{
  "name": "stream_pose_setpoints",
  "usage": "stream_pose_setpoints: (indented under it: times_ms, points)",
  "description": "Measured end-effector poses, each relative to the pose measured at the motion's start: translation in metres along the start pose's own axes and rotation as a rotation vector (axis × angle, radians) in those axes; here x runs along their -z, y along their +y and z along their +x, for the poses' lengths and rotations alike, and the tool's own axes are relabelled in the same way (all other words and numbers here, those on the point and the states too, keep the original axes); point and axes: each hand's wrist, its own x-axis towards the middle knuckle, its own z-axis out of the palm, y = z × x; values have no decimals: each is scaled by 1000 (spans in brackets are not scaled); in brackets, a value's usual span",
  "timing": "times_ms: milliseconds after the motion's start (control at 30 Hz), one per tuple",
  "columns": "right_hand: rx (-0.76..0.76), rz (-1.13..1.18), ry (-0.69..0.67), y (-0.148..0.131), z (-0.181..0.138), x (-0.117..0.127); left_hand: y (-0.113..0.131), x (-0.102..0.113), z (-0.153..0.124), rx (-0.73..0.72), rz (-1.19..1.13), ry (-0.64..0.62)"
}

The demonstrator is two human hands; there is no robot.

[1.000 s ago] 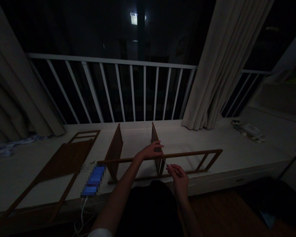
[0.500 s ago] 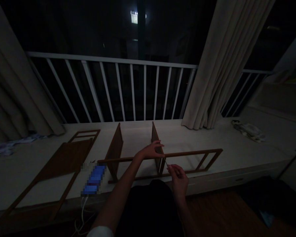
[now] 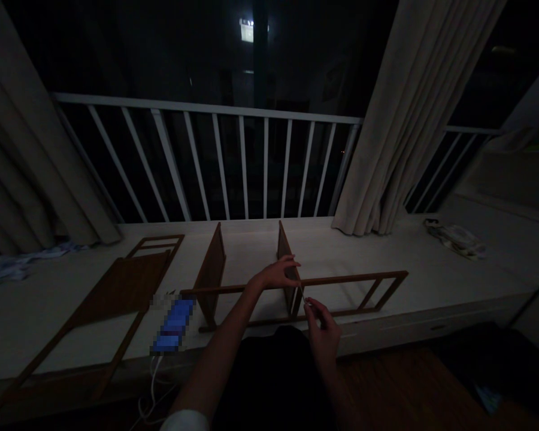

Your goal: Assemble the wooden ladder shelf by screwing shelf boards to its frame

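A brown wooden frame (image 3: 345, 279) with two upright panels stands on the white ledge. My left hand (image 3: 276, 274) reaches over the right-hand panel (image 3: 285, 242) where it meets the rail, its fingers past the panel's edge and its thumb along the rail. My right hand (image 3: 324, 329) pinches a thin rod (image 3: 302, 294) that looks like a hex key. Its far end meets the frame's joint just below my left thumb. The tip and any screw there are too dark to make out.
Another wooden frame with a panel (image 3: 121, 290) lies on the ledge at left. Between the frames is a blurred phone (image 3: 174, 326) with a white cable (image 3: 153, 389). White railing (image 3: 215, 111) and curtains (image 3: 377, 131) stand behind. Cloth (image 3: 456, 239) lies at far right.
My right hand has turned slightly, and the rod in its fingers stands a little steeper. My left hand stays on the frame. The whole view has shifted slightly.
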Motion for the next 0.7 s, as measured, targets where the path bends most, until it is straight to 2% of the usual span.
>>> stream_pose_setpoints:
  times_ms: [267, 600, 700]
  points:
    - [321, -83, -22, 8, 5, 1, -5, -1, 1, -3, 5, -2]
    - [328, -163, 87, 11, 10, 1, -5, 0, 1, -9, 3, 3]
    - [333, -157, 72, 11, 11, 2, -4, 0, 0, -9, 4, -1]
